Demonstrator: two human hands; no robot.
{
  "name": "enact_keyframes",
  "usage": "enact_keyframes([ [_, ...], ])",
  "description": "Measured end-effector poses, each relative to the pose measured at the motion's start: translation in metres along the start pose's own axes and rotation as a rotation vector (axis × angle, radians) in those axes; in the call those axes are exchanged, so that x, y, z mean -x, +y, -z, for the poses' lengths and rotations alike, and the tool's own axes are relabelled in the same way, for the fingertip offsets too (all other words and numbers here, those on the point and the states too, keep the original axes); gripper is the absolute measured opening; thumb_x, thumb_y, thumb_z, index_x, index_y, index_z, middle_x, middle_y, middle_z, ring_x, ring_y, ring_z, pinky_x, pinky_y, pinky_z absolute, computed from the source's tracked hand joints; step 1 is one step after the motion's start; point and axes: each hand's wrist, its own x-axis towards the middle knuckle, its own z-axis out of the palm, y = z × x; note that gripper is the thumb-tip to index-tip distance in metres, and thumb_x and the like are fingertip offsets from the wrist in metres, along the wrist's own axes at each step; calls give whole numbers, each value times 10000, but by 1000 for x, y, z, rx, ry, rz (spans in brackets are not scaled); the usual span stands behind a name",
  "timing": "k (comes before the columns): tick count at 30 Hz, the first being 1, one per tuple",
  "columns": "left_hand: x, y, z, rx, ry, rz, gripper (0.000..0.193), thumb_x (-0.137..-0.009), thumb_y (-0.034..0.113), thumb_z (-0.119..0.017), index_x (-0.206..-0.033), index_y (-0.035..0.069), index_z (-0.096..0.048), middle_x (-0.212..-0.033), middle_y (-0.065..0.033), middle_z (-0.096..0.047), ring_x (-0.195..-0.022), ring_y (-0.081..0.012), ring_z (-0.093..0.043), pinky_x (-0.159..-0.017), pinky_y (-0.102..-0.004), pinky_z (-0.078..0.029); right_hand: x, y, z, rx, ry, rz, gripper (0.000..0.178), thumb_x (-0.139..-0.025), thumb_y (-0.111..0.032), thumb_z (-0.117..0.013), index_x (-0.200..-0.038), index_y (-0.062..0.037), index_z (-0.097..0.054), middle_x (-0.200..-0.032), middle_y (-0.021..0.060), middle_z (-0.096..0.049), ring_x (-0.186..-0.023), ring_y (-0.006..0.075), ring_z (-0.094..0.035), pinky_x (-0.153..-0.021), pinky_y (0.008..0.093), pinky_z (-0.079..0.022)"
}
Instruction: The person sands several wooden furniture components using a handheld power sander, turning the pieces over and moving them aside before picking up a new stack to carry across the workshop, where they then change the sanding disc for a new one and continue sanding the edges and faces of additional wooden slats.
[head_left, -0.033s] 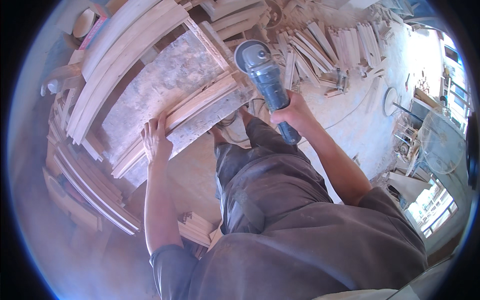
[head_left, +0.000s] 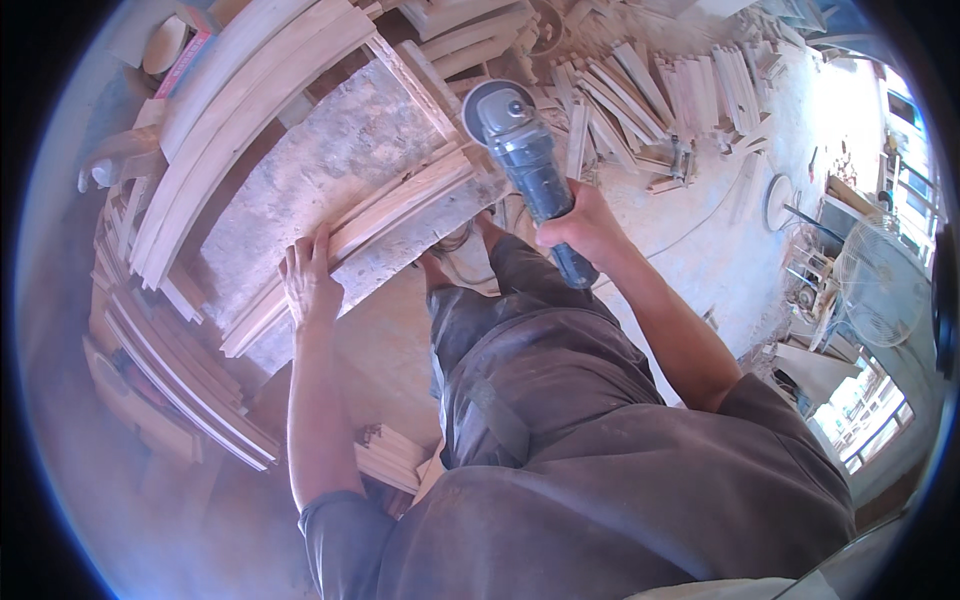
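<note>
My right hand (head_left: 584, 222) is closed around the handle of an angle grinder (head_left: 532, 165), held up in the air. The grinder's body is dark blue-grey, and its round disc (head_left: 480, 112) is at the far end, just off the right end of a long wooden strip (head_left: 405, 203). That pale strip lies slantwise along the near side of a dusty worktable (head_left: 320, 150). My left hand (head_left: 314, 285) presses on the strip toward its left end, fingers bent over it; their undersides are hidden.
Curved boards (head_left: 245, 130) are stacked on the table's far left. More long strips (head_left: 190, 375) lie below them. Heaps of wood offcuts (head_left: 640, 100) cover the floor at the back. A fan (head_left: 880, 275) stands at the right, and a cable (head_left: 690, 232) trails over the floor.
The grinder and my right hand sit very slightly farther left. My left hand keeps its place on the strip.
</note>
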Motion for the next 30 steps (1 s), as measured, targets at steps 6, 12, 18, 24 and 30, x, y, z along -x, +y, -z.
enact_keyframes([
  [6,2,-2,-5,-16,37,-18,769,-725,-83,-658,-1455,148,-592,-1197,-105,-604,-1154,-325,-574,-1030,-489,-432,4,-6,-12,58,-42,-45,425,-629,-77,-789,-1021,-4,-643,-808,49,-640,-719,150,-630,-673,315,-500],
  [12,5,-1,-5,-29,36,-6,765,-723,-89,-646,-1450,140,-597,-1201,-114,-602,-1156,-326,-572,-1041,-487,-433,20,6,-6,97,19,-44,414,-634,-94,-783,-1017,-2,-657,-829,50,-646,-752,161,-629,-704,323,-499],
  [18,6,0,-4,-53,74,-39,768,-744,-100,-625,-1474,133,-570,-1193,-116,-593,-1154,-337,-575,-1021,-497,-443,15,0,-12,67,22,-37,421,-631,-105,-787,-1021,-8,-662,-835,45,-642,-743,158,-612,-698,322,-485],
  [24,1,6,3,-12,94,-3,733,-723,-99,-657,-1417,139,-628,-1193,-119,-582,-1172,-334,-559,-1022,-497,-443,13,8,-11,60,10,-49,437,-627,-90,-788,-1037,1,-666,-845,60,-656,-750,162,-626,-697,326,-495],
  [30,-37,-18,20,87,-135,158,518,-731,-61,-659,-1233,59,-708,-1194,-159,-626,-1181,-386,-570,-1031,-492,-471,27,22,-4,-116,63,-88,444,-640,-83,-790,-1056,18,-670,-861,80,-680,-737,169,-650,-693,341,-518],
])
